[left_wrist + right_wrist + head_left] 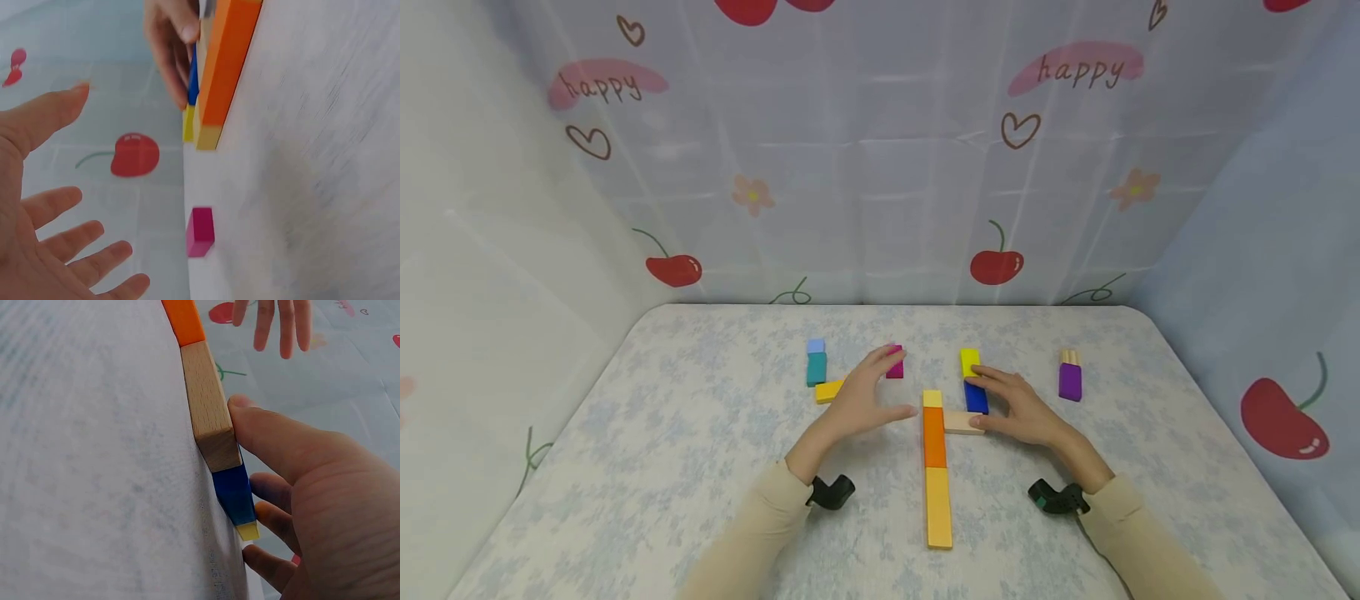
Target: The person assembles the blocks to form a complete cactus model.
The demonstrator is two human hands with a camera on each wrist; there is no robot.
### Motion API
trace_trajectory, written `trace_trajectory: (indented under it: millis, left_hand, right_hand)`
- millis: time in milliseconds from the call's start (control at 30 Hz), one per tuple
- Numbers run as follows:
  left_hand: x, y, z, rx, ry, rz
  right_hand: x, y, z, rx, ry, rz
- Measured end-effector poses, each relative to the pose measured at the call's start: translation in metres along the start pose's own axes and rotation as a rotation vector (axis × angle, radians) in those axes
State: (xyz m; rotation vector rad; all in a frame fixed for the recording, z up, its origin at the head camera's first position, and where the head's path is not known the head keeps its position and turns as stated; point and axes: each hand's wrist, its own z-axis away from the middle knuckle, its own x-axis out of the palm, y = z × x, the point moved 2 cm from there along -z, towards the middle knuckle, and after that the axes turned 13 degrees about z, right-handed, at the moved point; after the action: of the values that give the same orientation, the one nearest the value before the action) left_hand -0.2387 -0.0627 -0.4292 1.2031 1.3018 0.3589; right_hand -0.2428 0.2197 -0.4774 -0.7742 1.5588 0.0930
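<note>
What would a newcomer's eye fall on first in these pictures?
Probably the bright orange block, in the line of blocks running along the middle of the table. Just right of it, the right hand touches a pale wooden block, while the left hand hovers, spread open, on the other side. Behind, red cherries stand out on the printed curtain.

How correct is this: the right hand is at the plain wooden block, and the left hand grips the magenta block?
One part is wrong: the left hand holds nothing; the left wrist view shows a gap between it and the magenta block. The right hand is indeed at the plain wooden block.
</note>
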Motion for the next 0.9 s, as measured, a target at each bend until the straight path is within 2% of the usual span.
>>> trace_trajectory:
  millis: [167,267,467,900]
  left_hand:
    - [-0.011,-0.010,-0.017,-0.017,0.045,0.018]
    - [-0.013,-0.015,-0.025,-0.066,0.048,0.035]
    - [-0.012,-0.028,-0.034,-0.190,0.059,0.098]
    - [-0.008,-0.048,-0.051,-0.288,0.078,0.179]
  right_hand:
    - [0.000,0.000,0.001,0.006,-0.001,-0.002]
    - [0.000,0.000,0.000,0.009,-0.002,0.004]
    - [-0.002,-0.001,0.000,0.003,0.000,0.012]
    - [0.000,0.001,0.001,0.003,-0.001,0.016]
